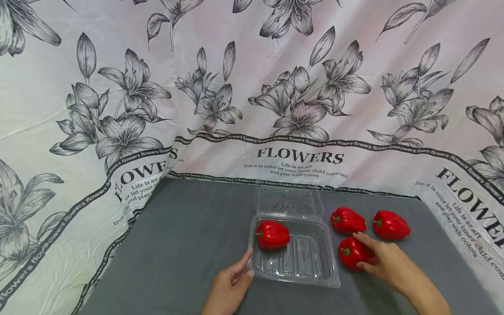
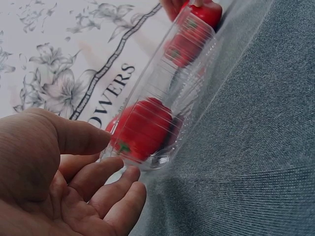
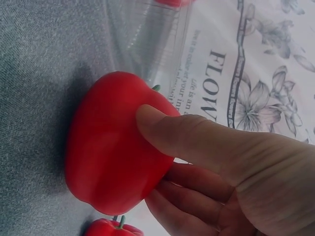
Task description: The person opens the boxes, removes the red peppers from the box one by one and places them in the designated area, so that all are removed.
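Note:
My right hand (image 1: 390, 262) grips a red bell pepper (image 1: 351, 253) just right of the clear plastic container (image 1: 295, 284); its thumb lies across the pepper (image 3: 113, 142) in the right wrist view. Whether that pepper touches the table cannot be told. Inside the container, at its left end, lies another red bell pepper (image 1: 273, 235), its green stem facing left. At the container's left edge, my left hand (image 1: 230, 282) touches the rim with thumb and index fingertips set apart. The left wrist view shows the other fingers (image 2: 106, 191) loosely extended beside the container wall.
Two more red bell peppers, one nearer the container (image 1: 348, 221) and one farther right (image 1: 391, 225), lie behind my right hand. The container's clear lid (image 1: 289, 201) is folded back. A grey cloth (image 1: 185, 245) covers the table, and a flower-print curtain (image 1: 220, 157) surrounds it.

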`<state>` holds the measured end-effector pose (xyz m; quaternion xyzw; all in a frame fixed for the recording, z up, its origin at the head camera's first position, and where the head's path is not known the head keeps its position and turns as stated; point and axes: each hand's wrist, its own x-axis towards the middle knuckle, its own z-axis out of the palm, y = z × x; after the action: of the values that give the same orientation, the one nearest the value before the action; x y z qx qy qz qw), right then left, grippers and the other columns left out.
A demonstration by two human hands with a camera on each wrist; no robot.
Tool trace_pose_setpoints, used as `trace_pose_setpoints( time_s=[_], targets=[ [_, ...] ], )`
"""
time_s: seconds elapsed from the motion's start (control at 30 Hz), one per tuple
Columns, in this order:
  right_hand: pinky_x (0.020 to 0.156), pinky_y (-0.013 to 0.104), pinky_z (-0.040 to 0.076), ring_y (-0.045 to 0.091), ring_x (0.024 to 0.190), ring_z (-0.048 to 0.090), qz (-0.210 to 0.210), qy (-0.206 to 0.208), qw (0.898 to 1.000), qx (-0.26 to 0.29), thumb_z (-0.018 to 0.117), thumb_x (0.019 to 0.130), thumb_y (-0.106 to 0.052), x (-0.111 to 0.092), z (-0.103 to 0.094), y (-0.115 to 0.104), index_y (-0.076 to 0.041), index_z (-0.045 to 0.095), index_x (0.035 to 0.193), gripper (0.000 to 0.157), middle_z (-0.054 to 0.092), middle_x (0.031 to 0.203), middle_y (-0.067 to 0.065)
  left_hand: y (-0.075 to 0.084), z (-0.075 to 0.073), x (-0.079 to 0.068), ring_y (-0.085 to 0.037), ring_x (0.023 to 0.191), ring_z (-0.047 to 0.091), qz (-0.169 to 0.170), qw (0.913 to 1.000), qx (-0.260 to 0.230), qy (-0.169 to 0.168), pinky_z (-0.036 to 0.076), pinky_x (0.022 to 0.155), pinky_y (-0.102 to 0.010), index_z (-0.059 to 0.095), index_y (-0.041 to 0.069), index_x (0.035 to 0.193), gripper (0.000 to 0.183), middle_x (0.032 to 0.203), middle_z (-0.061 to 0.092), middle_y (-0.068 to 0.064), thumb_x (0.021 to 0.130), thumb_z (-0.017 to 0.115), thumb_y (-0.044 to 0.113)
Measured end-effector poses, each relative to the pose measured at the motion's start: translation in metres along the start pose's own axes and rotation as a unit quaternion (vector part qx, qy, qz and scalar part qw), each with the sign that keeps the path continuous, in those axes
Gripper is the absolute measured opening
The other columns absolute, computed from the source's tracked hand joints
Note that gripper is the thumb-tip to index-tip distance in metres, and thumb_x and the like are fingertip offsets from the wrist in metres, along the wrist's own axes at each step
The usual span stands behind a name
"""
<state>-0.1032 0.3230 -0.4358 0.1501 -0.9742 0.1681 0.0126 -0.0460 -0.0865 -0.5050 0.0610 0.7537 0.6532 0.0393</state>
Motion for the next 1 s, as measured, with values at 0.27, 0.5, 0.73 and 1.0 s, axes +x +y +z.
trace_pose_setpoints(
  time_s=[0.27,0.5,0.73,1.0],
  targets=[
    [0.083,0.059,0.061,0.029,0.092,0.074,-0.004,0.001,1.0,-0.002,0.098,0.073,-0.019,-0.0014,0.0001,-0.0005,-0.001,0.067,0.137,0.073,0.074,0.12,0.024,0.0003,0.0003,0.0,-0.027,0.14,0.051,0.001,1.0,-0.002,-0.004,0.049,0.106,-0.025,0.057,0.012,0.153,0.05,0.157,0.052,-0.006,0.105,0.069,0.021],
    [0.078,0.053,0.062,0.018,0.081,0.067,-0.006,-0.003,1.0,-0.011,0.098,0.073,-0.021,-0.0011,-0.0011,-0.0014,-0.002,0.068,0.137,0.073,0.076,0.114,0.02,0.0002,0.0001,0.0002,-0.026,0.141,0.05,0.002,1.0,-0.006,-0.007,0.049,0.107,-0.026,0.056,0.012,0.153,0.05,0.158,0.051,-0.006,0.105,0.068,0.02],
    [0.078,0.05,0.062,0.015,0.078,0.064,-0.007,-0.018,1.0,-0.016,0.097,0.075,-0.023,-0.001,-0.0035,-0.003,-0.001,0.066,0.139,0.074,0.076,0.116,0.021,-0.0002,-0.0003,-0.0004,-0.027,0.14,0.052,-0.002,1.0,-0.002,-0.006,0.049,0.106,-0.025,0.057,0.013,0.153,0.05,0.157,0.052,-0.005,0.105,0.069,0.02],
    [0.064,0.028,0.047,0.011,0.07,0.052,0.0,-0.049,0.999,-0.002,0.095,0.078,-0.025,0.0007,-0.0086,-0.007,-0.003,0.063,0.144,0.076,0.067,0.083,-0.007,0.0005,-0.0002,-0.0001,-0.025,0.139,0.051,0.0,1.0,0.007,0.001,0.05,0.105,-0.026,0.058,0.013,0.152,0.049,0.156,0.053,-0.005,0.105,0.069,0.019]
  ],
)
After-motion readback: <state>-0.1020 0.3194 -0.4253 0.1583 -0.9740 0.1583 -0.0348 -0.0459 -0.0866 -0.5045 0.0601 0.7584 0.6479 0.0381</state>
